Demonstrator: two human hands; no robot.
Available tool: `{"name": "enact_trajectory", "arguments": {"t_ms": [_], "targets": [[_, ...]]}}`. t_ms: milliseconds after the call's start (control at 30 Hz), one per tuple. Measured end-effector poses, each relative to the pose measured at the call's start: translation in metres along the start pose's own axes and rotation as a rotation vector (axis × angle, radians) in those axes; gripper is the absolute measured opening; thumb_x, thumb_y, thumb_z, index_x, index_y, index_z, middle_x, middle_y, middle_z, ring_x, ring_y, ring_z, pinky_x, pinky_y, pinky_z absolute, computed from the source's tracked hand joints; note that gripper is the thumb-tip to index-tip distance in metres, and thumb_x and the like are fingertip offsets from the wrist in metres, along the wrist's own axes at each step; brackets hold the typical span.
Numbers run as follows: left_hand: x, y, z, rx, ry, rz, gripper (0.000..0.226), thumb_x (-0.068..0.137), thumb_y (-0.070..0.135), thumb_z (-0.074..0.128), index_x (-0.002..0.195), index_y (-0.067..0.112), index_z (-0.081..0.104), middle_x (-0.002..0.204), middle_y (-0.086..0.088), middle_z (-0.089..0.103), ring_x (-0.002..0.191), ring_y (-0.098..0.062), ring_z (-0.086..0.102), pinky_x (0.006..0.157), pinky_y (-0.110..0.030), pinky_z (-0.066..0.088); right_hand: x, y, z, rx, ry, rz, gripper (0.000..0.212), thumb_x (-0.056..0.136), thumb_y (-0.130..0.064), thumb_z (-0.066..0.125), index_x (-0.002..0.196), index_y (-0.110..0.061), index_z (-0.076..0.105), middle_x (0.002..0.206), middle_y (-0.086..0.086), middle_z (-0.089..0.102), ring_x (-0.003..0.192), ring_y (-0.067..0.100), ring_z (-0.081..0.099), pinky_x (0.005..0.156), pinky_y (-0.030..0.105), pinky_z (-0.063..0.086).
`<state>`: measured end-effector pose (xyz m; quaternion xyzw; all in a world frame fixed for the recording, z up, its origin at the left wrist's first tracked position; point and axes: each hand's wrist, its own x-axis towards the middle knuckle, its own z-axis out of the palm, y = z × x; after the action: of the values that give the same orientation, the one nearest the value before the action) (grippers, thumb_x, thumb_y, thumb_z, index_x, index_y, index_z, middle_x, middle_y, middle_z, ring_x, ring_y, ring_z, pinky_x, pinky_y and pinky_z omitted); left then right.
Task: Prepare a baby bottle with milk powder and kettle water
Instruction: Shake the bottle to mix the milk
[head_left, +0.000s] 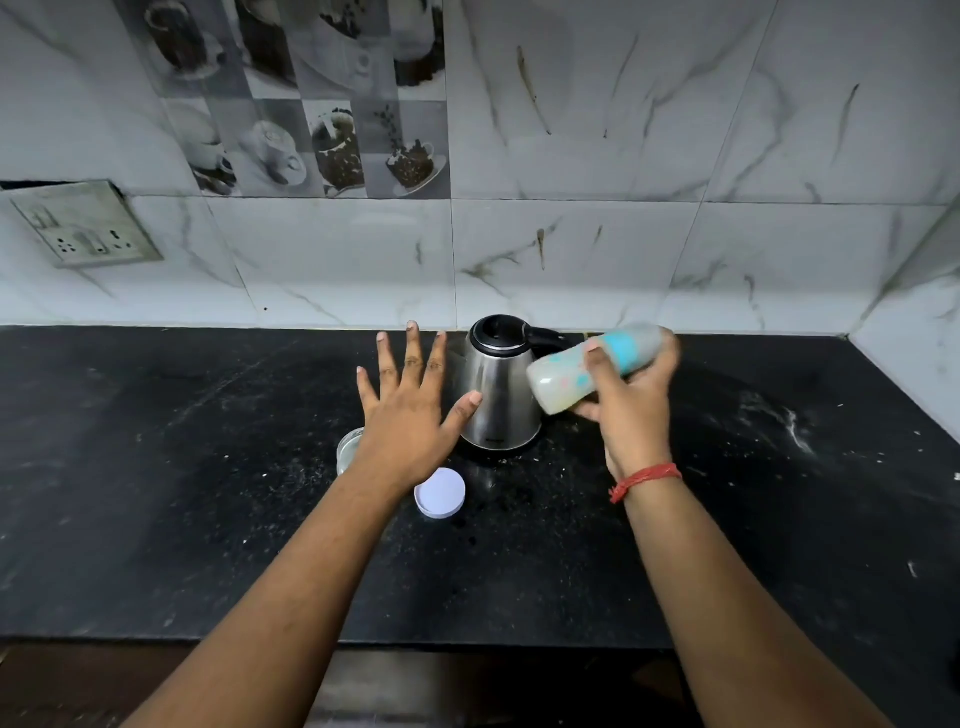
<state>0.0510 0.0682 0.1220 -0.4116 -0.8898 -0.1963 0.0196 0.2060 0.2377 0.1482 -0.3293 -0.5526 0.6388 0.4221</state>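
Note:
My right hand (631, 402) grips a baby bottle (563, 376) tilted almost flat, its base pointing left toward the kettle; the bottle holds whitish liquid and is motion-blurred. A steel kettle (496, 400) with a black lid and handle stands at the back middle of the counter. My left hand (410, 410) hovers open with fingers spread, just left of the kettle, thumb near its side. Under that hand a glass jar (348, 447) shows only part of its rim. Its white lid (440, 492) lies flat in front of the kettle.
The black stone counter (208, 493) carries scattered white powder, heaviest at the right (789, 421). A marble-tile wall runs behind, with a socket plate (85, 223) at the left. A side wall closes the far right corner.

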Motion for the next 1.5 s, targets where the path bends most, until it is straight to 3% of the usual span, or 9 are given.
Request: {"name": "enact_trajectory", "arguments": {"t_ms": [500,600,700,933,1033,1133,1233,1367,1500], "targets": [[0.000,-0.009,-0.015,-0.049,0.031,-0.007,0.086,0.089,0.078,0.004,0.161,0.035,-0.013,0.168,0.002,-0.027,0.153,-0.030,-0.031,0.123,-0.064,-0.008,-0.016,-0.002,0.001,-0.161,-0.072,-0.089,0.066,0.086,-0.030,0.078,0.137,-0.038,0.037,0.111,0.003,0.066,0.095,0.020,0.074,0.061,0.039,0.063],[0.001,-0.006,-0.015,-0.070,0.032,-0.013,0.087,0.088,0.078,0.004,0.161,0.035,-0.012,0.169,0.002,-0.026,0.153,-0.029,-0.031,0.123,-0.063,-0.008,-0.014,-0.001,-0.003,0.012,0.064,-0.074,0.063,0.090,-0.027,0.075,0.138,-0.035,0.036,0.114,0.001,0.065,0.099,0.017,0.073,0.063,0.040,0.063],[-0.001,-0.002,-0.016,-0.075,0.032,-0.009,0.083,0.092,0.076,0.009,0.161,0.035,-0.011,0.169,0.002,-0.025,0.154,-0.030,-0.030,0.123,-0.064,-0.008,-0.016,-0.004,0.002,-0.139,-0.098,-0.070,0.063,0.088,-0.028,0.077,0.136,-0.038,0.037,0.111,0.001,0.065,0.098,0.020,0.073,0.065,0.043,0.064],[-0.004,0.003,-0.018,-0.096,0.023,-0.029,0.081,0.094,0.071,0.014,0.162,0.034,-0.010,0.169,0.002,-0.026,0.153,-0.029,-0.030,0.123,-0.064,-0.007,-0.016,-0.008,0.005,-0.168,-0.083,-0.103,0.077,0.085,-0.036,0.079,0.144,-0.042,0.029,0.117,0.003,0.063,0.099,0.021,0.073,0.069,0.050,0.064],[-0.005,0.003,-0.018,-0.103,0.023,-0.034,0.081,0.094,0.072,0.014,0.162,0.035,-0.010,0.169,0.002,-0.026,0.153,-0.029,-0.030,0.123,-0.064,-0.008,-0.013,-0.008,0.002,-0.002,0.037,-0.091,0.074,0.090,-0.029,0.076,0.146,-0.036,0.027,0.120,0.001,0.060,0.100,0.018,0.071,0.068,0.044,0.064],[-0.006,0.003,-0.018,-0.078,0.019,-0.022,0.080,0.094,0.071,0.014,0.161,0.035,-0.010,0.169,0.002,-0.025,0.153,-0.030,-0.030,0.123,-0.064,-0.007,-0.018,-0.008,0.005,-0.151,-0.088,-0.087,0.077,0.088,-0.032,0.077,0.146,-0.039,0.026,0.121,0.003,0.062,0.099,0.019,0.072,0.068,0.045,0.064],[-0.006,0.005,-0.019,-0.073,0.020,-0.014,0.079,0.095,0.071,0.013,0.161,0.036,-0.010,0.169,0.002,-0.026,0.153,-0.030,-0.031,0.123,-0.064,-0.009,-0.015,-0.006,0.003,0.001,0.039,-0.086,0.075,0.090,-0.029,0.075,0.146,-0.032,0.026,0.121,0.002,0.061,0.101,0.018,0.071,0.068,0.044,0.064],[-0.007,0.004,-0.021,-0.062,0.024,-0.006,0.080,0.094,0.072,0.012,0.161,0.036,-0.011,0.169,0.003,-0.026,0.153,-0.030,-0.030,0.123,-0.064,-0.009,-0.012,-0.012,0.005,-0.104,-0.108,-0.059,0.077,0.088,-0.031,0.077,0.146,-0.039,0.027,0.123,0.001,0.060,0.105,0.021,0.071,0.072,0.049,0.064],[-0.007,0.004,-0.021,-0.075,0.019,-0.012,0.081,0.093,0.074,0.011,0.161,0.036,-0.011,0.169,0.003,-0.026,0.153,-0.029,-0.031,0.123,-0.064,-0.009,-0.006,-0.014,0.001,-0.006,-0.029,-0.050,0.077,0.090,-0.028,0.075,0.148,-0.033,0.025,0.122,0.002,0.060,0.105,0.019,0.071,0.071,0.047,0.063]]}}
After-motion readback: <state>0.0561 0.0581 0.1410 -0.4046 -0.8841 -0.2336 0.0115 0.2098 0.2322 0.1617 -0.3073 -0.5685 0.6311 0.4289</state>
